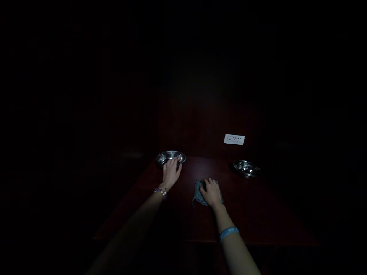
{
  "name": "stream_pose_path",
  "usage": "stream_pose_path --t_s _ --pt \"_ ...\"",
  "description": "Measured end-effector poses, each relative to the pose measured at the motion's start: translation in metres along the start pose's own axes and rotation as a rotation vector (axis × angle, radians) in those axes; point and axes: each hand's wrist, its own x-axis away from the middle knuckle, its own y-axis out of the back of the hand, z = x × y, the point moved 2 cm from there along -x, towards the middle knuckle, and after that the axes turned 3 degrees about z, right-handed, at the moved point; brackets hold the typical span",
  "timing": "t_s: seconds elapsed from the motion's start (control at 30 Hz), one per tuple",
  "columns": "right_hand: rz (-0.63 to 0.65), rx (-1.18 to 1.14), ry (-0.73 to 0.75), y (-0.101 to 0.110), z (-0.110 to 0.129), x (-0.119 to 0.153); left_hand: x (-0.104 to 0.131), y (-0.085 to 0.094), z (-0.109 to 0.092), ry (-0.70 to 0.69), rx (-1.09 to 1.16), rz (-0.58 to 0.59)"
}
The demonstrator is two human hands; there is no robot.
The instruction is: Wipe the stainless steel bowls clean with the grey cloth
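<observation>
My left hand (171, 173), a beaded bracelet at its wrist, reaches over the near rim of a shiny metal bowl (164, 156) at the back left of the table. Its fingers are stretched out and the thumb stands apart. Any small thing at the fingertips is too dark to make out. My right hand (212, 192) lies palm down, fingers slightly bent and apart, on a small grey-blue cloth piece (200, 195). A cord-like tail sticks out at the cloth's lower left; whether it is a flat cloth or a pouch I cannot tell.
A second shiny metal bowl (246, 168) stands at the back right of the dark red table (252, 214). A white socket panel (234, 139) is on the wall behind. A blue band (228, 233) circles my right forearm. Deep darkness hides the surroundings.
</observation>
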Motion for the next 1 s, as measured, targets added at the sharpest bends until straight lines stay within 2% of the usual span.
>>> stream_pose_path --t_s 0.1,0.17,0.3,0.43,0.53,0.67,0.77,0.87,1.0 --pt "-0.006 -0.015 0.018 0.001 0.002 0.002 -0.017 0.019 0.017 0.030 -0.007 -0.004" --pt "-0.009 -0.016 0.029 0.001 0.003 0.003 -0.026 0.027 0.030 0.039 -0.078 0.038" --pt "-0.014 -0.014 0.039 0.001 0.003 0.003 -0.036 0.033 0.047 -0.047 -0.153 0.107" --pt "-0.032 -0.020 0.055 0.001 0.003 0.002 -0.044 0.036 0.049 -0.087 -0.256 0.164" --pt "-0.029 -0.027 0.052 0.000 0.002 0.002 -0.051 0.042 0.044 -0.141 -0.545 0.292" --pt "-0.031 -0.018 0.041 -0.001 0.002 0.001 -0.060 0.054 0.035 -0.153 -0.776 0.345" --pt "-0.047 -0.011 0.045 -0.001 0.001 0.001 -0.067 0.058 0.026 -0.176 -0.763 0.317" --pt "-0.068 -0.003 0.045 -0.002 -0.003 -0.001 -0.070 0.057 0.012 -0.235 -0.637 0.300" --pt "-0.155 -0.015 -0.044 0.000 -0.011 -0.004 -0.054 0.046 -0.021 -0.395 -0.492 0.210"
